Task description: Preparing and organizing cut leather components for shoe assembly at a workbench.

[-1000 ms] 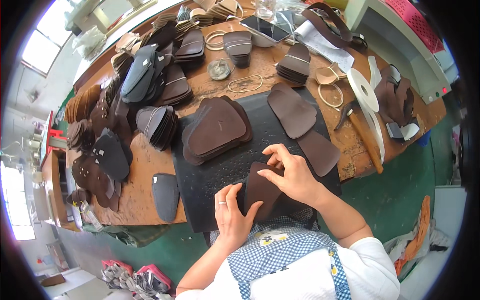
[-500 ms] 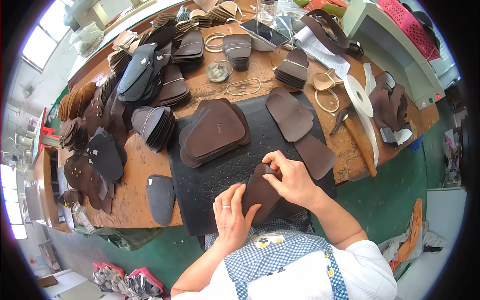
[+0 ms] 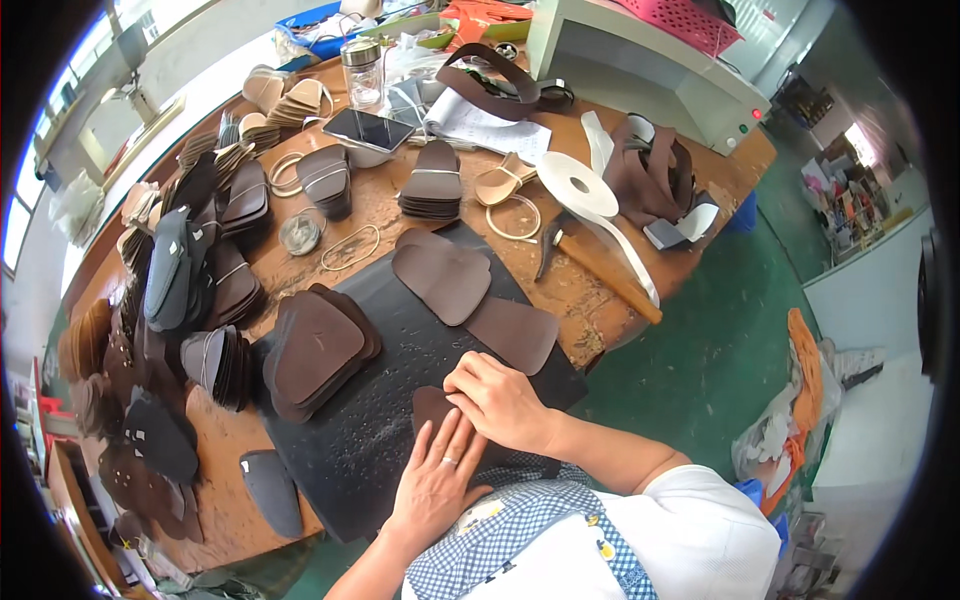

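Low in the frame's centre, a dark brown leather piece (image 3: 432, 408) lies on the black cutting mat (image 3: 380, 440). The left hand (image 3: 437, 480) presses flat on it, fingers together, while the right hand (image 3: 500, 400) curls over its upper-right edge, fingertips bent and touching it.

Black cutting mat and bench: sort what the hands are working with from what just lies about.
In hand:
- left hand
- right hand
- brown leather piece
- black cutting mat

Lying about:
- stack of leather pieces
- white tape roll
- phone
- glass jar
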The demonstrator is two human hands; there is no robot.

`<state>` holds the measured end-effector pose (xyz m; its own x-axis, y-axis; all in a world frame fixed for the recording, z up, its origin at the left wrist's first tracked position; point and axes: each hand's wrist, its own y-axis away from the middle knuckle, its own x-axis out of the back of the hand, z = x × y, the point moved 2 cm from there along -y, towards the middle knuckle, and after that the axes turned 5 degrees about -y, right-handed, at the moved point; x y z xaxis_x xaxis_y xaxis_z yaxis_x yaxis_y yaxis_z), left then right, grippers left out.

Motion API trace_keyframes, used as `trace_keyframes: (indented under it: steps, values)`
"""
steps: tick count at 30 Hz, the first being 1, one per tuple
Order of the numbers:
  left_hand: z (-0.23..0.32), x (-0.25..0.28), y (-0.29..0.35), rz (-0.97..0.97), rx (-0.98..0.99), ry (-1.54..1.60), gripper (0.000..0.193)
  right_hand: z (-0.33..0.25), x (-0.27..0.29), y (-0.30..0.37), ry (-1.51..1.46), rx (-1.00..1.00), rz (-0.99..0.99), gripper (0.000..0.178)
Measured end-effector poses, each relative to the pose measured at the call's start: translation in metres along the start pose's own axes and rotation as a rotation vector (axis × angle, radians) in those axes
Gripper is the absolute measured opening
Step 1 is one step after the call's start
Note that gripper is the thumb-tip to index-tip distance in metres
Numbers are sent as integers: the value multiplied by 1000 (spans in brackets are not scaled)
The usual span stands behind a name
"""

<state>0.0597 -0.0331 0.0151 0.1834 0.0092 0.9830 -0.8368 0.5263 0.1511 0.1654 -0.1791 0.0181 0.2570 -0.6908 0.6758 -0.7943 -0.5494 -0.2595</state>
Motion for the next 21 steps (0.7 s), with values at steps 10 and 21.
trace_keyframes:
  steps: [10, 21]
  values:
    - [-24, 22, 0, 612, 533, 1097, 71, 4, 29, 8, -606, -170, 173, 7]
    - [-143, 74, 15, 857, 879, 338, 54, 48, 70, -1, 295, -159, 300, 49]
